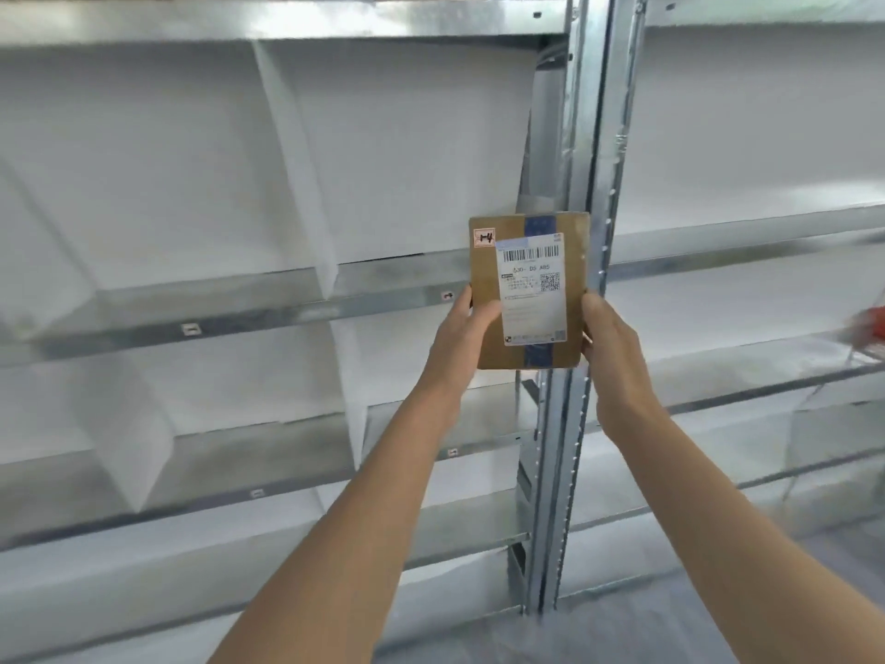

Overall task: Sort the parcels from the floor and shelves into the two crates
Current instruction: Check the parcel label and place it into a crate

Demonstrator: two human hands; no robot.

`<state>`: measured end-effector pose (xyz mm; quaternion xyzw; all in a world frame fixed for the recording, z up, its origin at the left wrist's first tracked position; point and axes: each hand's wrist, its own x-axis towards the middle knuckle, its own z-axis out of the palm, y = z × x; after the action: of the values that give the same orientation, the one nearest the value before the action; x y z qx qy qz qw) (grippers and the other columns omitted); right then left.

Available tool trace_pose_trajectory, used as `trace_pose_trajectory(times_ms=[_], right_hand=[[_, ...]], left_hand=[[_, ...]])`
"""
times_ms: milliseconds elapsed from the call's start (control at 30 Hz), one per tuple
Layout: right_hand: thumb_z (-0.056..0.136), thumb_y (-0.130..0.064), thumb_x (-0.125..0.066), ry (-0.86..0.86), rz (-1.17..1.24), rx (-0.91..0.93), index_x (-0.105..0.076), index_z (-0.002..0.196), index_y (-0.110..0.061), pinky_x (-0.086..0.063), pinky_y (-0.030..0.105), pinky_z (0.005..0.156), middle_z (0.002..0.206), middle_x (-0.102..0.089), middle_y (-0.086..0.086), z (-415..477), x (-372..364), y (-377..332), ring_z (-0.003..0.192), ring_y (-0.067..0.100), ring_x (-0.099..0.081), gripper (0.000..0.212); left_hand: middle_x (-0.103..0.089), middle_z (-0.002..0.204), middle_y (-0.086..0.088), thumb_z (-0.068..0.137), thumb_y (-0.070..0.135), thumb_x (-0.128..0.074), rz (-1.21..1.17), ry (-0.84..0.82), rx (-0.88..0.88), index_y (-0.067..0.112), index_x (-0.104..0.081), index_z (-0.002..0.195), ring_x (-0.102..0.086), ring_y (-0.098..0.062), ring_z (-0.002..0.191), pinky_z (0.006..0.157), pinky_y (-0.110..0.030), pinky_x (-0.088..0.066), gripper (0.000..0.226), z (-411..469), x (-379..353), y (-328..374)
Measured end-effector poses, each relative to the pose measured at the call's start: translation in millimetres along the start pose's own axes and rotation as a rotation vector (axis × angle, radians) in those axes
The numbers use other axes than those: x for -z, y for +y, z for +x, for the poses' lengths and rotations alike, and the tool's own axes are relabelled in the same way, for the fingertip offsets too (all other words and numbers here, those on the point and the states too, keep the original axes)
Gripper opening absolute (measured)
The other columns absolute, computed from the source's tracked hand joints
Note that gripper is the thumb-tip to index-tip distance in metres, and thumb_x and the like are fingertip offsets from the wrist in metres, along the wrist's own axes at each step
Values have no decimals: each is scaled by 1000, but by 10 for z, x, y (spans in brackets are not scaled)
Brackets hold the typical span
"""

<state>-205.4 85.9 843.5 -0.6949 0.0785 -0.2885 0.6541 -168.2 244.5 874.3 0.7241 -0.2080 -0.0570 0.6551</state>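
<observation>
In the head view, a person holds a flat brown cardboard parcel [529, 292] upright in the air with both arms stretched forward. The left hand [462, 337] grips the parcel's lower left edge, thumb lying on the front face and the other fingers hidden behind the cardboard. The right hand [610, 352] grips the lower right edge, thumb curled against the front rim, the remaining fingers also out of sight behind it. The parcel faces the camera, showing a white shipping label [531, 299] with a barcode and a square code, a strip of blue tape [543, 225] running top to bottom beneath the label, and a small orange sticker [483, 238] in its upper left corner. It hangs in front of the grey metal upright [567, 448] that separates two shelf bays. White dividers [297, 160] split the left bay's shelves [215, 323] into compartments. A blurred red object [874, 325] sits at the right edge; what it is cannot be told
</observation>
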Motion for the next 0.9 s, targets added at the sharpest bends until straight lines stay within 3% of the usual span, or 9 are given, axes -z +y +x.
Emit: trace_pose_trajectory(times_ms=[100, 200, 300, 467, 533, 600, 700, 800, 900], right_hand=[[105, -55, -39, -100, 55, 2, -66, 135, -41, -43, 46, 117, 130, -72, -15, -115, -644, -76, 129, 12, -61, 43], [107, -50, -38, -225, 95, -9, -70, 126, -42, -42, 48, 119, 126, -73, -16, -287, -1335, -119, 128, 11, -62, 38], [109, -48, -37, -340, 130, -18, -71, 125, -39, -42, 47, 118, 125, -74, -16, -494, -2047, -163, 125, 10, -63, 38], [95, -66, -42, -523, 160, -36, -66, 138, -37, -38, 49, 121, 139, -68, -11, -971, -3176, -216, 136, 15, -57, 57], [95, -65, -45, -581, 193, -44, -70, 132, -37, -39, 49, 121, 138, -69, -12, -1178, -3580, -238, 134, 13, -59, 53], [98, -61, -43, -655, 209, -28, -71, 128, -36, -42, 46, 119, 134, -70, -13, -1405, -3950, -278, 129, 11, -62, 48], [109, -49, -35, -767, 212, -15, -70, 125, -36, -49, 36, 108, 125, -74, -14, -1753, -4425, -351, 119, 6, -66, 42], [112, -41, -34, -853, 219, -33, -71, 126, -33, -51, 24, 93, 118, -76, -16, -2052, -4844, -388, 108, -2, -68, 40], [109, -42, -37, -965, 214, -82, -73, 121, -28, -51, 26, 95, 112, -77, -16, -2331, -5253, -398, 108, 2, -68, 40]], left_hand=[[-60, 128, 30, 91, 57, -49, 23, 108, 27, 65, -52, 125, -50, -1, 125, 110, -43, -35, 35, -185, 626, -12], [-59, 138, 22, 90, 60, -50, 53, 230, 49, 51, -48, 142, -49, -6, 131, 113, -44, -35, 53, -427, 1292, -62], [-60, 122, 29, 104, 43, -46, 62, 341, 57, 49, -49, 132, -52, 4, 116, 104, -33, -37, 28, -720, 1975, -124], [-55, 136, 19, 107, 41, -44, 80, 528, 92, 59, -48, 123, -46, -9, 128, 112, -39, -34, 25, -1327, 2972, -170], [-55, 141, 17, 105, 43, -45, 81, 601, 114, 57, -49, 129, -46, -11, 129, 112, -42, -35, 27, -1557, 3337, -230], [-54, 145, 14, 103, 48, -47, 87, 671, 124, 48, -45, 143, -48, -13, 131, 109, -41, -36, 40, -1798, 3649, -285], [-57, 131, 18, 102, 49, -48, 77, 776, 147, 51, -45, 132, -51, -9, 119, 101, -39, -38, 30, -2166, 4057, -357], [-54, 144, 15, 88, 60, -50, 94, 882, 190, 48, -43, 144, -47, -16, 133, 111, -47, -38, 57, -2507, 4374, -412], [-54, 143, 19, 93, 54, -52, 74, 999, 227, 46, -38, 152, -47, -13, 133, 117, -52, -36, 61, -2816, 4673, -521]])
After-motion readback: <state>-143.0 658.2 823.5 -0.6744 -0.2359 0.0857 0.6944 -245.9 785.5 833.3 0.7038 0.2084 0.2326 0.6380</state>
